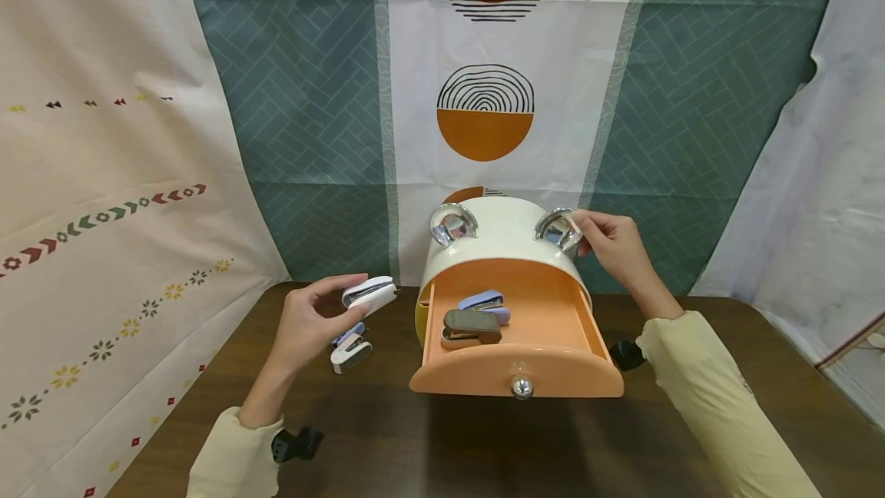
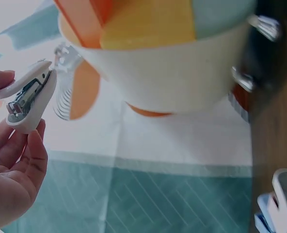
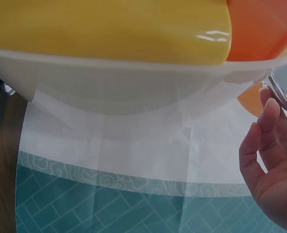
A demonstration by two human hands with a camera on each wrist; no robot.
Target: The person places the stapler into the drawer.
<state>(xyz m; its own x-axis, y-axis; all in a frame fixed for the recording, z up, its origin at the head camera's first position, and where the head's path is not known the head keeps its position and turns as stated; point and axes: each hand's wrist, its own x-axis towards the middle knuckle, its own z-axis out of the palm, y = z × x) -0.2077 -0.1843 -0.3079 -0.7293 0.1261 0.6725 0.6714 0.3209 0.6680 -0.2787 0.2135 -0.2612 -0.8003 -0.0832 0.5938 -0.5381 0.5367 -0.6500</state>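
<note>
My left hand [image 1: 313, 317] pinches a white stapler [image 1: 373, 293] between thumb and fingers, above the table and left of a white drawer box. In the left wrist view, the stapler's [image 2: 33, 97] metal inside shows between its two arms. My right hand [image 1: 614, 244] holds the chrome ear [image 1: 561, 227] at the top right of the box [image 1: 498, 233]; its fingertips [image 3: 268, 108] meet the metal in the right wrist view. The orange drawer [image 1: 477, 376] is pulled out. Inside it lie a purple stapler [image 1: 492, 313] and a dark grey-green stapler [image 1: 472, 327].
On the brown table [image 1: 373, 436], below my left hand, a white stapler [image 1: 351, 354] lies against a blue stapler [image 1: 351, 331]. A second chrome ear [image 1: 452, 224] tops the box's left side. A round silver knob [image 1: 522, 387] sits on the drawer front. Patterned cloth [image 1: 318, 98] hangs behind.
</note>
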